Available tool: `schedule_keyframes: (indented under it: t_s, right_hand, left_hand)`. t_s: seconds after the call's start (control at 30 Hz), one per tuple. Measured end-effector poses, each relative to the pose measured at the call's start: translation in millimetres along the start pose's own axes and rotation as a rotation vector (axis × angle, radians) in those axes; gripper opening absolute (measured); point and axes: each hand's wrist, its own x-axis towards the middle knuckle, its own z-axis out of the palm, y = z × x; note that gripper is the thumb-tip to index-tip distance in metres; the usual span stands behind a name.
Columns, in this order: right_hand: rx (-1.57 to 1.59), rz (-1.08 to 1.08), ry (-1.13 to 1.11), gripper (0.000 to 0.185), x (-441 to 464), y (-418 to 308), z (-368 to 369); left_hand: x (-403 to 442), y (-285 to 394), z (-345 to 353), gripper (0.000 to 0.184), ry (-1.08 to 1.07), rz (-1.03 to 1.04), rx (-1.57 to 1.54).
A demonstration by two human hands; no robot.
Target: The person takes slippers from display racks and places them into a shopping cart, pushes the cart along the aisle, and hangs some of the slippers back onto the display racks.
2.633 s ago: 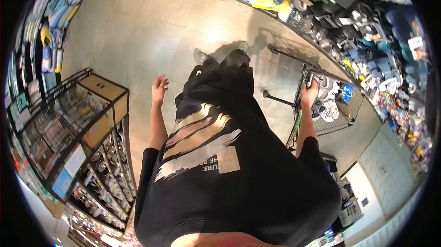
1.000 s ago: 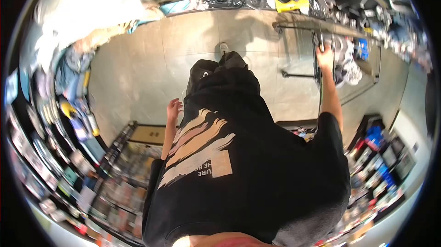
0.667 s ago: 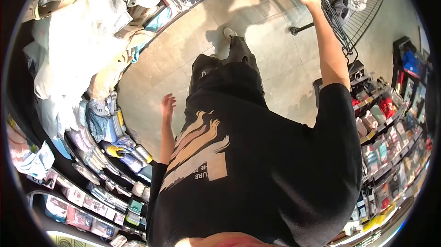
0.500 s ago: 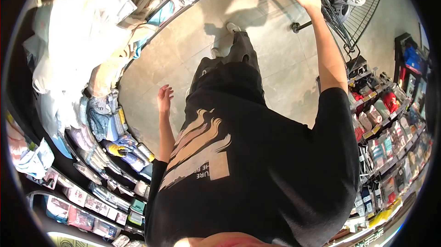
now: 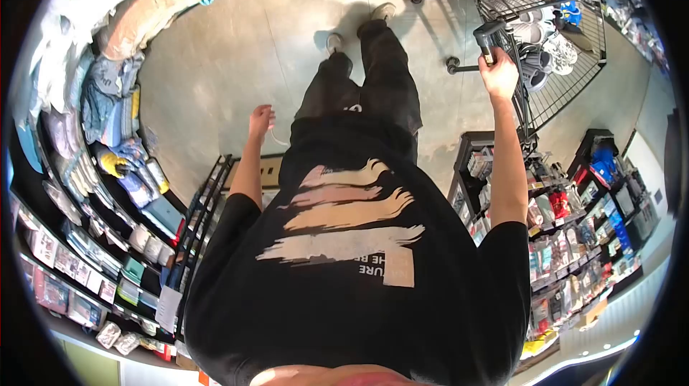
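My right hand [image 5: 500,76] is closed around the dark handle [image 5: 490,40] of a wire shopping cart [image 5: 527,91], its arm reaching forward. In the cart basket lie several shoes: grey clogs [image 5: 536,63], a white shoe [image 5: 560,54] and pale slip-ons [image 5: 530,32]. Something blue [image 5: 570,11] rests at the basket's far end. My left hand [image 5: 263,119] hangs free beside my left leg above the floor, fingers loosely bent and apart, holding nothing.
Shelves of folded clothes [image 5: 108,99] curve along the left side. Packaged goods hang on a rack [image 5: 560,242] at the right. A black rack frame [image 5: 208,199] stands close by my left arm. Tiled floor [image 5: 237,56] stretches around my feet.
The cart and my right hand appear lower in view, with more of the basket showing. My feet have shifted in a step. A black rack has come into view at the left.
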Motion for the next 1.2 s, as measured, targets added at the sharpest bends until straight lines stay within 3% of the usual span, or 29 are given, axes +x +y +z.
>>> schedule_keyframes:
  t_s: [0.43,0.6,0.8,1.2]
  right_hand:
    - [0.019,-0.084,-0.088,0.024,-54,-38,14]
    - [0.027,-0.074,-0.108,0.025,-59,-43,14]
    - [0.008,-0.092,-0.092,0.024,-59,-46,12]
    - [-0.033,-0.127,-0.064,0.024,-52,-34,16]
  left_hand:
    - [4,73,39,0.031,-0.075,0.301,-0.169]
    - [11,73,45,0.037,0.006,0.434,-0.029]
    - [22,36,47,0.049,0.104,0.367,-0.029]
    - [9,14,43,0.048,0.104,0.300,-0.080]
